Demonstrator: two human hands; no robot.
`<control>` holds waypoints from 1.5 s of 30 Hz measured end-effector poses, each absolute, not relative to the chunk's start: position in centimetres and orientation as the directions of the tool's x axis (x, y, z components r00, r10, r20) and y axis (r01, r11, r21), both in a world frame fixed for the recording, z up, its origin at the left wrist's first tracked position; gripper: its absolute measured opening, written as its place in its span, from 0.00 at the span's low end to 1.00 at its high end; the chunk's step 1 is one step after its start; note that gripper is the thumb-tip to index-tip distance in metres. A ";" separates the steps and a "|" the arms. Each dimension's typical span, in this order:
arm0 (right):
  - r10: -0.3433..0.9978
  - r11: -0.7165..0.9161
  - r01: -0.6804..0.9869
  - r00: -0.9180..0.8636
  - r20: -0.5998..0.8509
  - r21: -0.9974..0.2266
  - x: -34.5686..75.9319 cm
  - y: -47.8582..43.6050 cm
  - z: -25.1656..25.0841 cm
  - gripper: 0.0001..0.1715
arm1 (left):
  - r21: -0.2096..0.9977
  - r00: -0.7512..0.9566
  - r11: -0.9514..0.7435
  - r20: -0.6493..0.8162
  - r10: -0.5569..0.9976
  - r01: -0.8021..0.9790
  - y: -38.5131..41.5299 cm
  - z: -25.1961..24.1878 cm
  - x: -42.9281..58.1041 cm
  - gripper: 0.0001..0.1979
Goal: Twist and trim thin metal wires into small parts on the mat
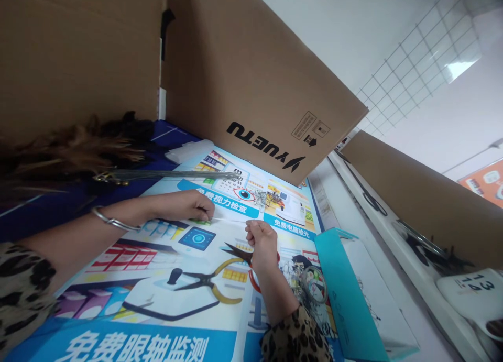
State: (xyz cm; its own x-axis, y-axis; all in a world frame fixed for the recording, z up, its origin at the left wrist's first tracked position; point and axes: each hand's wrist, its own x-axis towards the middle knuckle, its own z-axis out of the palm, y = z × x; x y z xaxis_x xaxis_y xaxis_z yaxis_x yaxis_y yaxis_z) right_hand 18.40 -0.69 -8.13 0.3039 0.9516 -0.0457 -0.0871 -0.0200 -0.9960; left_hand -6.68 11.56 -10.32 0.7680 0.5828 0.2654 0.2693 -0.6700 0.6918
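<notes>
1. Nearest me: leopard-print fabric sleeves [296, 337].
2. My left hand [188, 205] and right hand [264, 242] pinch a thin, pale strand [230, 220] between them, above a blue-and-white printed poster [220, 338].
3. Overpulling could snap it; dark-bladed, red-handled scissors [240, 253] near my right hand could snag it.
4. Inside the teal-and-white cardboard box [341, 294], thin squiggles show; I can't tell what.

There are two hands [192, 205] [264, 244], one pair of scissors [242, 254], one of pliers [205, 279].
</notes>
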 end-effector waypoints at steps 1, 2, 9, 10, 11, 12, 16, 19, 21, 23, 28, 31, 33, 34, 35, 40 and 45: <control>0.950 -0.019 -0.085 0.310 -0.045 -0.996 18.4 -0.7 -8.1 0.15 | 0.698 0.785 -0.666 0.245 0.569 0.264 11.6 -10.3 -6.7 0.13; 0.948 -0.019 -0.082 0.315 -0.044 -0.996 18.5 -0.7 -8.0 0.15 | 0.703 0.801 -0.662 0.226 0.554 0.260 11.7 -10.4 -6.7 0.13; 0.941 -0.023 -0.075 0.335 -0.047 -0.997 18.8 -0.5 -8.0 0.15 | 0.711 0.840 -0.652 0.163 0.518 0.263 11.8 -10.3 -6.7 0.10; 0.941 -0.023 -0.071 0.336 -0.045 -0.997 18.9 -0.5 -8.0 0.15 | 0.710 0.839 -0.652 0.162 0.519 0.266 11.8 -10.2 -6.6 0.10; 0.940 -0.022 -0.067 0.337 -0.043 -0.998 18.9 -0.4 -8.1 0.15 | 0.708 0.837 -0.652 0.162 0.522 0.270 11.7 -10.1 -6.6 0.10; 0.940 -0.020 -0.063 0.338 -0.041 -0.998 19.0 -0.4 -8.1 0.15 | 0.706 0.836 -0.654 0.162 0.525 0.273 11.6 -9.9 -6.6 0.10; 0.941 -0.015 -0.050 0.338 -0.031 -0.999 19.2 -0.3 -8.0 0.16 | 0.695 0.830 -0.659 0.164 0.533 0.286 11.5 -9.5 -6.6 0.11; 0.940 -0.017 -0.049 0.339 -0.032 -0.999 19.2 -0.4 -7.8 0.15 | 0.688 0.825 -0.664 0.169 0.539 0.293 11.5 -9.5 -6.5 0.11; 0.940 -0.019 -0.035 0.339 -0.030 -0.999 19.2 -0.4 -7.7 0.14 | 0.683 0.821 -0.667 0.173 0.543 0.297 11.5 -9.6 -6.5 0.12; 0.943 -0.027 -0.003 0.331 -0.027 -1.000 19.2 -0.5 -7.7 0.15 | 0.680 0.814 -0.667 0.178 0.553 0.304 11.5 -9.6 -6.5 0.11; 0.950 -0.039 0.068 0.312 -0.016 -0.997 19.6 -0.3 -7.7 0.17 | 0.673 0.736 -0.641 0.210 0.644 0.368 12.1 -8.8 -7.5 0.09; 0.941 0.002 0.113 0.335 0.040 -0.994 19.3 -0.6 -7.4 0.15 | 0.676 0.641 -0.605 0.250 0.725 0.421 13.0 -7.4 -8.7 0.10; 0.959 0.026 0.181 0.273 0.075 -0.983 18.3 -1.3 -7.2 0.12 | 0.683 0.572 -0.578 0.278 0.772 0.447 13.4 -5.9 -9.3 0.11; 0.977 0.039 0.233 0.197 0.087 -0.972 17.5 -1.8 -7.0 0.10 | 0.685 0.544 -0.567 0.290 0.788 0.457 13.5 -5.1 -9.5 0.12; 0.992 0.063 0.297 0.090 0.094 -0.953 16.5 -2.5 -6.9 0.08 | 0.687 0.516 -0.557 0.301 0.802 0.466 13.6 -4.3 -9.5 0.12; 0.852 0.405 0.547 -0.516 0.086 -0.733 10.7 -6.0 -6.6 0.06 | 0.652 0.474 -0.621 0.421 0.773 0.434 12.9 -0.9 -8.0 0.09; 0.681 0.677 0.622 -0.733 0.012 -0.392 7.4 -7.3 -7.7 0.15 | 0.605 0.566 -0.699 0.444 0.694 0.382 12.2 0.9 -6.2 0.06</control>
State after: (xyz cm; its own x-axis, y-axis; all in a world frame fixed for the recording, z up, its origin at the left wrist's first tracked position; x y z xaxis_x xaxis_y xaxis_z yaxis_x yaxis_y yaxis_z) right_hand 7.38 -7.27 -7.72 -0.7325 0.6806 0.0124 0.6225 0.6771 -0.3925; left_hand -6.18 12.21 0.93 0.5661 0.6943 0.4443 0.3819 -0.6986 0.6051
